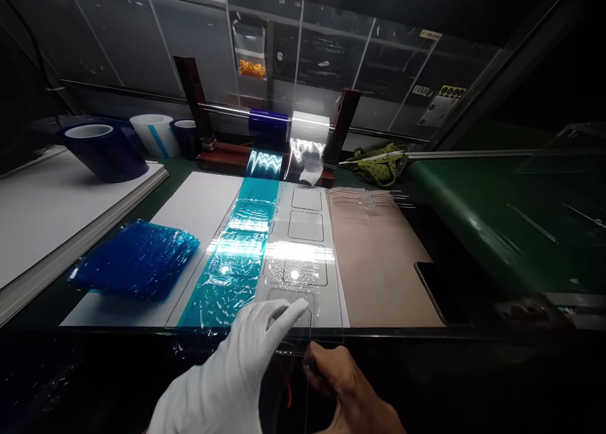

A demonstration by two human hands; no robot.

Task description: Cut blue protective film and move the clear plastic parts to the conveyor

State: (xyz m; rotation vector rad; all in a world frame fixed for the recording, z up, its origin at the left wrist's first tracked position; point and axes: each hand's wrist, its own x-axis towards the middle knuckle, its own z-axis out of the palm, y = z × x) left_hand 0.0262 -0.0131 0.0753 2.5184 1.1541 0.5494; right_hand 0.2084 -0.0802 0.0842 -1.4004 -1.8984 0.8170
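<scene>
My left hand (pixel 237 364), in a white glove, is closed at the front edge of the worktop, thumb stretched to the right. My bare right hand (pixel 348 383) is beside it, fingers curled in a pinch. Between them is a thin clear plastic piece (pixel 298 342), its edges only faintly visible, gripped by both hands. Just beyond lies a strip of clear film (pixel 307 263) over a sheet with rounded rectangle outlines. Left of that runs a strip of blue film (pixel 227 257). Both strips come down from a blue roll (pixel 268 123) and a clear roll (pixel 310 125) on a metal rod.
A stack of blue film pieces (pixel 137 257) lies left, near thick white sheets (pixel 52 200) bearing a blue tape roll (pixel 104 153). Brown paper (pixel 379 257) is on the right, with a phone (pixel 433 292) at its edge. Behind it sits a green dotted pouch (pixel 379 164).
</scene>
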